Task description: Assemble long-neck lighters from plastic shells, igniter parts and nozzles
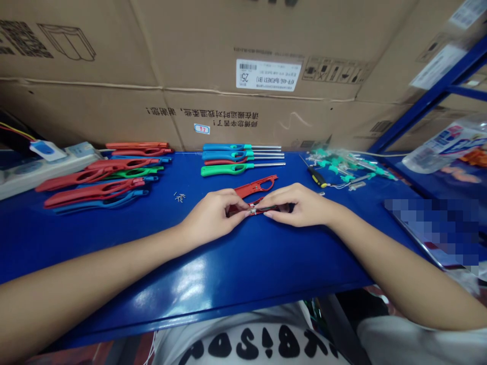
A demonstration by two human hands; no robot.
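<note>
Small Work on a Blue Table [213, 279]

From here I see the left hand [213, 215] pinching a red shell [255, 208] between thumb and fingertips, while the right hand [297, 205] grips it from the other side. The shell is at the middle of the table, small parts showing inside it; the fingers hide much of the rest. Just behind lies a second red half [255, 187] with a looped end. Loose screws [180, 197] are scattered near the left hand. Farther back, long-nosed lighters [243, 156] lie in a row, with colored shells [97, 190] heaped to their left. Beyond the right hand are a screwdriver [317, 177] and a tangle of green parts [348, 166].
</note>
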